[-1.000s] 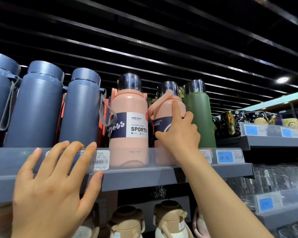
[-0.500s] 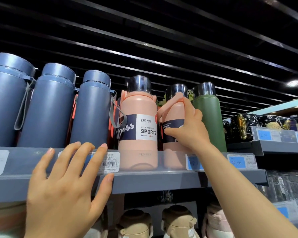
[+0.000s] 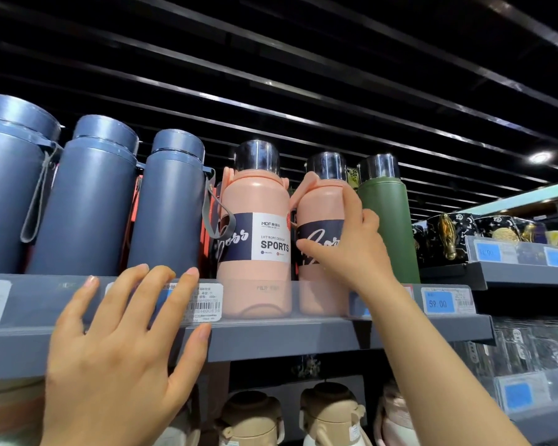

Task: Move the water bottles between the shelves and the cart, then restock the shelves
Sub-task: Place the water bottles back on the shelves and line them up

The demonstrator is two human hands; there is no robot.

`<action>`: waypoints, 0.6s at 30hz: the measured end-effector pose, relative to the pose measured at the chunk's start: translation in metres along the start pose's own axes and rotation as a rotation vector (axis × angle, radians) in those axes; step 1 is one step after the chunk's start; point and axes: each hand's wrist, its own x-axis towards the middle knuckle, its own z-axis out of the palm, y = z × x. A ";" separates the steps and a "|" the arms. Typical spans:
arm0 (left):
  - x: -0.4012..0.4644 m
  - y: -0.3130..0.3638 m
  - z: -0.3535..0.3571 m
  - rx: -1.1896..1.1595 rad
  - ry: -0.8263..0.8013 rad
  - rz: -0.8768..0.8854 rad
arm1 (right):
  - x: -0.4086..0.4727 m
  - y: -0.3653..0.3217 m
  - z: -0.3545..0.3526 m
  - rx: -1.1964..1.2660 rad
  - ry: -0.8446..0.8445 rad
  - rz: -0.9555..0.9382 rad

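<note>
Left hand (image 3: 116,358) nearest the camera: fingers straight and spread, lying flat against the clear front rail (image 3: 45,300) of the top shelf (image 3: 287,341), covering part of a barcode label (image 3: 205,300). Grip is holding nothing.

Right hand (image 3: 348,249) is reaching over the rail, forearm crossing the shelf edge. Its grip is wrapping the second pink bottle (image 3: 319,207): thumb on the dark label band at the front, fingers curling round the right side up toward the shoulder. Bottle is standing upright on the shelf, base behind the rail (can't tell if it's lifting off the surface).

Just beside it on the left, the first pink bottle (image 3: 255,201) is standing upright, label reading "SPORTS", chrome cap, pink strap at the neck. The two are sitting close together, touching or nearly so.

Green bottle (image 3: 387,214) is standing right of the held one, partly behind the fingers, also chrome capped.

Left of the pink pair: three navy bottles (image 3: 94,201) in a row, all upright and capped, grey loops hanging off two of them. Every bottle is closed, so contents aren't showing.

Blue price tag (image 3: 438,303) on the rail is reading 59.00.

Below the shelf, beige lidded bottles (image 3: 248,413) are sitting in a row. Further right, a side shelf (image 3: 496,272) is carrying dark patterned mugs (image 3: 448,233).
</note>
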 end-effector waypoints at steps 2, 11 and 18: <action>0.000 0.000 0.000 0.001 0.006 -0.001 | -0.003 0.009 -0.008 0.231 -0.096 0.076; 0.000 0.000 0.002 -0.027 -0.006 -0.004 | -0.011 0.002 0.010 -0.078 0.063 0.148; 0.000 0.000 0.002 -0.030 -0.016 0.002 | -0.012 0.011 0.004 -0.091 -0.022 0.166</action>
